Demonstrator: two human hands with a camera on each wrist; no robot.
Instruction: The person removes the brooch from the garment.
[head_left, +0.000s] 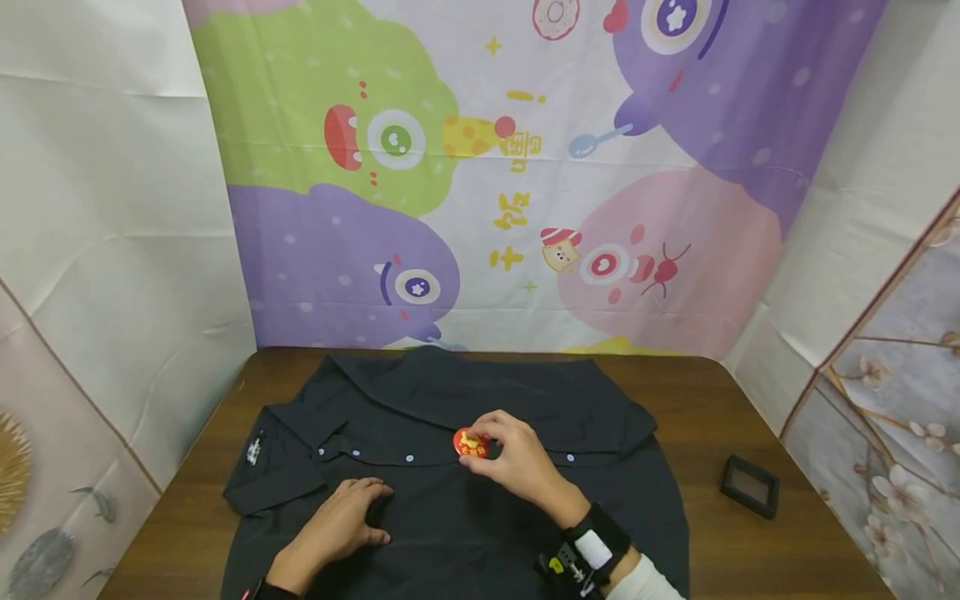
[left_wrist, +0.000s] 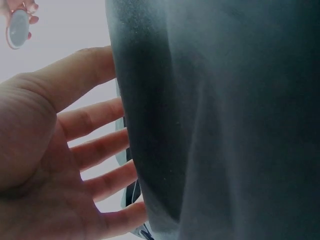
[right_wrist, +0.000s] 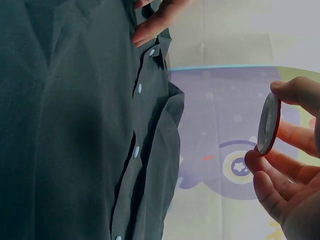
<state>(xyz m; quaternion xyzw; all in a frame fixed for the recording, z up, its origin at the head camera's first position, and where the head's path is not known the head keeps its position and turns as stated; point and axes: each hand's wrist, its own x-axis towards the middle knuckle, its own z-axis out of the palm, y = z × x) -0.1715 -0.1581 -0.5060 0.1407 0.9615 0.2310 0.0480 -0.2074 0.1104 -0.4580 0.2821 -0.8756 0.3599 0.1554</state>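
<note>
A dark button-up shirt (head_left: 525,517) lies spread on the table, with pale buttons (head_left: 409,458) in a row across it. Between thumb and fingertips, my right hand (head_left: 517,458) pinches a round red badge (head_left: 467,442) with a gold design, held just above the button row. In the right wrist view the badge (right_wrist: 269,125) is seen nearly edge-on, its back whitish. My left hand (head_left: 341,518) rests on the shirt, left of the badge, fingers loosely spread. From the left wrist, its fingers (left_wrist: 95,120) touch the cloth and hold nothing.
A small black rectangular frame (head_left: 750,486) lies on the brown wooden table (head_left: 720,425) at the right. One shirt sleeve (head_left: 281,467) is folded at the left, with a white mark on it. Behind the table hangs a cartoon-printed curtain (head_left: 517,317).
</note>
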